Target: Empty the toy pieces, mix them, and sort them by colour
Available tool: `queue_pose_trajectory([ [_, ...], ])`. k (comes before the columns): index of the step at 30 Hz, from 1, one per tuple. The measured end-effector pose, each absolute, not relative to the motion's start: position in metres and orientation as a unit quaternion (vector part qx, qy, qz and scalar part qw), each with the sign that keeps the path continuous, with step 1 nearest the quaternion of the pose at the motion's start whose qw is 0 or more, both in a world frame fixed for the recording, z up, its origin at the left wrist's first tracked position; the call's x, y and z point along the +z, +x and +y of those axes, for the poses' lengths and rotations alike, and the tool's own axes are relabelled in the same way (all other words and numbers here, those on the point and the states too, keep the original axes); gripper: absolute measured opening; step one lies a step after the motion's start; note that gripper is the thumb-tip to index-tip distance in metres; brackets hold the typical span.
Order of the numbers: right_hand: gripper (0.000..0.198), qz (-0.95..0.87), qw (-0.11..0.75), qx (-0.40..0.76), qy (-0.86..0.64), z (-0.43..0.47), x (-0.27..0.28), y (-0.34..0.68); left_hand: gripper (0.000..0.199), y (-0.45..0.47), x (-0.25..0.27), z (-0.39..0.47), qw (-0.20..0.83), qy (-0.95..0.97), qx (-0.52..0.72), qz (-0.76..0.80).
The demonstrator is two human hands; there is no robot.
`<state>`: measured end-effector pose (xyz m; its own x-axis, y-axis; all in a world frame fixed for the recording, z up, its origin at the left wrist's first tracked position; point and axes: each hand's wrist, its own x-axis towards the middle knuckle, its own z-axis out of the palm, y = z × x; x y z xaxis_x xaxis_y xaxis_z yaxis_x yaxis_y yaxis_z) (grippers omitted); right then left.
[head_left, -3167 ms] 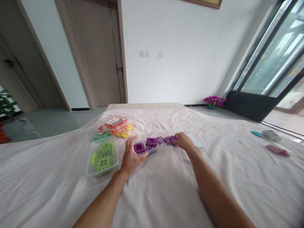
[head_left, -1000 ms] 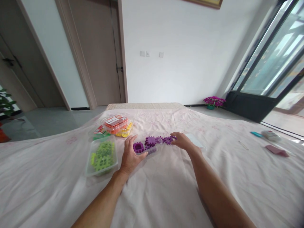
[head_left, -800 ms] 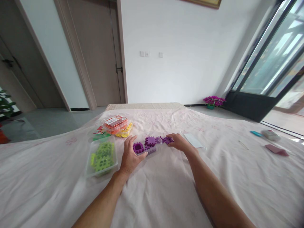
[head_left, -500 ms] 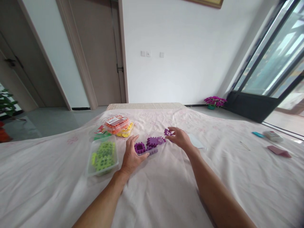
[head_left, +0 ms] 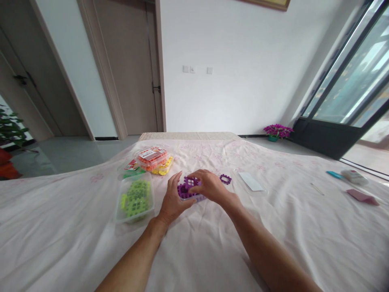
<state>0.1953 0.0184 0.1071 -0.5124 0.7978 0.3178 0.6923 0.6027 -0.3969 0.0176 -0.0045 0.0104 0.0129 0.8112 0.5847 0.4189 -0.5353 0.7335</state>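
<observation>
Under the left grip (head_left: 175, 201) and right grip (head_left: 212, 186) I see a pink-flowered cloth (head_left: 206, 251); leftward, a clear tub (head_left: 120, 217) of lime-green pieces (head_left: 136, 199). The left, spread wide, holds a purple-filled tub (head_left: 199, 198); over it the right pinches a purple lattice tile (head_left: 187, 181). Just right of that hand lies a purple frame (head_left: 221, 178).

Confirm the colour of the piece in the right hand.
Purple; the piece shows best in the head view.

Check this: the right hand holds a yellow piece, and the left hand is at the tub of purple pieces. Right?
Not quite: in the head view, the piece in the right hand is purple, not yellow. The left hand is indeed at the tub.
</observation>
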Motion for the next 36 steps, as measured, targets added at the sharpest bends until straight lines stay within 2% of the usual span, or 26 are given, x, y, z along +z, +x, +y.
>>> queue_pose_trajectory([
  [4, 0.037, -0.876, 0.223, 0.135, -0.405, 0.021, 0.098, 0.186, 0.099, 0.018, 0.01, -0.004, 0.185, 0.683, 0.544, 0.451],
  [9, 0.026, -0.875, 0.242, 0.184, -0.376, 0.022, 0.093, 0.184, 0.1, 0.019, 0.012, -0.005, 0.188, 0.68, 0.542, 0.457],
  [14, 0.018, -0.874, 0.246, 0.185, -0.377, 0.021, 0.088, 0.179, 0.098, 0.02, 0.014, -0.007, 0.188, 0.681, 0.536, 0.462],
  [20, 0.016, -0.851, 0.322, 0.176, -0.377, 0.027, 0.091, 0.185, 0.094, 0.018, 0.011, -0.004, 0.164, 0.686, 0.537, 0.462],
  [24, 0.022, -0.787, 0.362, 0.106, -0.488, 0.046, 0.099, 0.222, 0.093, 0.015, 0.011, -0.003, 0.123, 0.677, 0.55, 0.473],
  [26, 0.028, -0.761, 0.313, 0.065, -0.565, 0.057, 0.098, 0.247, 0.093, 0.015, 0.012, -0.003, 0.113, 0.67, 0.556, 0.479],
  [31, 0.052, -0.714, 0.112, 0.015, -0.691, 0.072, 0.072, 0.297, 0.097, 0.016, 0.011, -0.001, 0.108, 0.664, 0.569, 0.474],
  [33, 0.049, -0.709, 0.07, 0.025, -0.701, 0.073, 0.061, 0.305, 0.096, 0.016, 0.011, -0.001, 0.106, 0.665, 0.571, 0.47],
  [36, 0.039, -0.72, 0.054, 0.032, -0.691, 0.074, 0.054, 0.308, 0.094, 0.015, 0.011, -0.001, 0.103, 0.667, 0.568, 0.471],
])
